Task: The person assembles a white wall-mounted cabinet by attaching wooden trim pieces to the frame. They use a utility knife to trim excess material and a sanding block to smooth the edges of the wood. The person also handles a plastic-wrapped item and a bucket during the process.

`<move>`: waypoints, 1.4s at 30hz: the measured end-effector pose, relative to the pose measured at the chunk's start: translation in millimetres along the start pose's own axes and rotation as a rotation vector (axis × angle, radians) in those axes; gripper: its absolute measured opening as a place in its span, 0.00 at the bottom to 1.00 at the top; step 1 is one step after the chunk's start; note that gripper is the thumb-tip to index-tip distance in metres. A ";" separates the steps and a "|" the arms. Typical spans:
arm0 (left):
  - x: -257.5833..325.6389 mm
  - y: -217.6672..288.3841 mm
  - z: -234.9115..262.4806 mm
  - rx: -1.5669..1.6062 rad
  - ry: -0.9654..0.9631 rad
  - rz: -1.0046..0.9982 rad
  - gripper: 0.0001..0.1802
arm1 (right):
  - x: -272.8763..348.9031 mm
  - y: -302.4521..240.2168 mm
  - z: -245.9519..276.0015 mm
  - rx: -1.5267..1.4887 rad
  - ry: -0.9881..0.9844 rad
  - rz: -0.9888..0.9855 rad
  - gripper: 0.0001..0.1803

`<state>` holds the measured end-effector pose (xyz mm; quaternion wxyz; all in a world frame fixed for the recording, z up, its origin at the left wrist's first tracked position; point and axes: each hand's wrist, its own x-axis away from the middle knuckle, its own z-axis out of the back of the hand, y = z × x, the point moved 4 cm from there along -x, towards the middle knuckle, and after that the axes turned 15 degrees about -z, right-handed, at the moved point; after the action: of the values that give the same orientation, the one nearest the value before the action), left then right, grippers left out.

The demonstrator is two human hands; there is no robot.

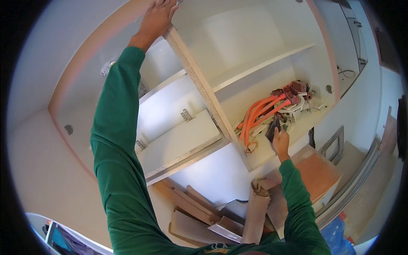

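Note:
High up, my left hand [155, 20] is closed over the upper end of a cabinet's vertical divider [199, 80]; its fingertips run to the picture's top edge. A small greyish bit shows beside them, too little of it to name. On the right, my right hand [281, 143] grips a dark, flat, roughly rectangular object [273, 128], thumb on top. It is just in front of a heap of orange flexible tubes [261, 111] on the cabinet's bottom shelf [260, 155]. Dark red fittings [293, 90] lie at the tubes' far end.
Left of the divider, a white panel with metal hinges [186, 114] lies in the cabinet. A narrow white shelf [263, 66] crosses the right bay. Below are board offcuts [187, 202], a long cardboard piece [256, 212], an orange-brown box top [316, 174] and long strips [352, 182] at right.

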<state>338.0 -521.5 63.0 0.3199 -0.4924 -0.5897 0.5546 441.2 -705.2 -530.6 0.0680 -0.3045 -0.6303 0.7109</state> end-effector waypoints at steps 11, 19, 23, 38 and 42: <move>3.0 19.0 93.8 0.221 0.502 0.302 0.17 | -10.1 7.6 -0.4 0.007 0.059 0.127 0.25; 224.3 27.3 99.4 0.362 0.198 0.775 0.23 | 4.7 7.1 -17.0 -0.089 -0.122 -0.033 0.30; 301.3 40.9 68.2 0.517 0.149 1.014 0.26 | -31.2 38.3 -9.4 -0.167 0.105 -0.045 0.37; 428.4 72.2 -15.0 1.154 0.219 1.449 0.31 | 82.5 -419.3 -62.7 -0.877 -0.043 0.604 0.17; 424.7 74.3 -17.4 0.852 -0.073 1.378 0.30 | 88.4 -518.3 -118.4 -0.844 0.137 0.668 0.21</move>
<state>239.0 -125.7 -77.5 0.0470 -0.5626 0.0980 0.8196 282.7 -459.8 -77.7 -0.2488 -0.5348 -0.7240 0.3576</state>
